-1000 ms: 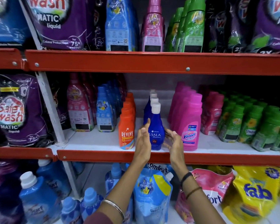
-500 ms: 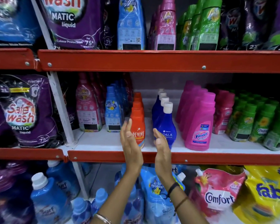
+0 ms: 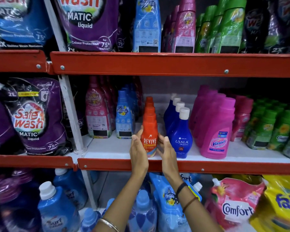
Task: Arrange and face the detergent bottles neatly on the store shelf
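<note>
Two hands (image 3: 153,152) around orange bottle (image 3: 149,131)

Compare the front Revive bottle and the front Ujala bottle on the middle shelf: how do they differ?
The Revive bottle is orange with an orange cap; the Ujala bottle is deep blue with a white cap. Revive is slimmer, Ujala wider at the base. The left hand and right hand cup Revive from both sides; Ujala stands free of any grip, though the right hand is close beside it. Both stand upright, labels forward, each heading its own row near the shelf front.
</note>
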`<state>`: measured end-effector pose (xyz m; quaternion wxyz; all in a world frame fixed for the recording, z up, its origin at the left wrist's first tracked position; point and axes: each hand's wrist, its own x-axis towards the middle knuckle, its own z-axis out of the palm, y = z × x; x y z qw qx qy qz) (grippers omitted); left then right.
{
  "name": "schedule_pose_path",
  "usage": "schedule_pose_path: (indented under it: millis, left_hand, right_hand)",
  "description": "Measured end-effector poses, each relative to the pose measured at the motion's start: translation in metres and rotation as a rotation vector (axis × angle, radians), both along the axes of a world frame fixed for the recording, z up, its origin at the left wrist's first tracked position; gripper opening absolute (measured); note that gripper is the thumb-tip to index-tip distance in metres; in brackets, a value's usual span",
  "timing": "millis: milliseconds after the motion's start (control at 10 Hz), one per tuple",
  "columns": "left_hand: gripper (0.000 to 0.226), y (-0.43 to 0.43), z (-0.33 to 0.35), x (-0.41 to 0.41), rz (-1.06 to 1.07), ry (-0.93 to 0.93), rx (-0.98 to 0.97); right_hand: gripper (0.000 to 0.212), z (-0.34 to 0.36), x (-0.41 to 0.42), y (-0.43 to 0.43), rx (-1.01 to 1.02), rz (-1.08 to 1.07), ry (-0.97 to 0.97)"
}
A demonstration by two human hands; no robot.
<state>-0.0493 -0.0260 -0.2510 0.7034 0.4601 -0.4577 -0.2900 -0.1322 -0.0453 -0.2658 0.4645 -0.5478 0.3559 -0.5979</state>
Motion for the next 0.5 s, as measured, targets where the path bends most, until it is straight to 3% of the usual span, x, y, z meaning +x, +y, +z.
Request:
schedule_pose_path:
  millis: [200,400,500]
  left_hand:
    - [0.057,0.001,-0.001,0.003,-0.012,0.0,0.018]
    - [0.049,0.013,0.008,-0.001,0.068,-0.095,-0.03]
    - [0.039,0.02,0.033,-0.004,0.164,-0.205,-0.217]
  right_hand:
    - [0.068,-0.001,0.001,-0.001,0.0,-0.012,-0.009]
    - [0.042,0.006,-0.005,0.012,-0.037,-0.132,-0.018]
    - [0.039,-0.005,-0.026,0.033,-0.084,-0.251,-0.128]
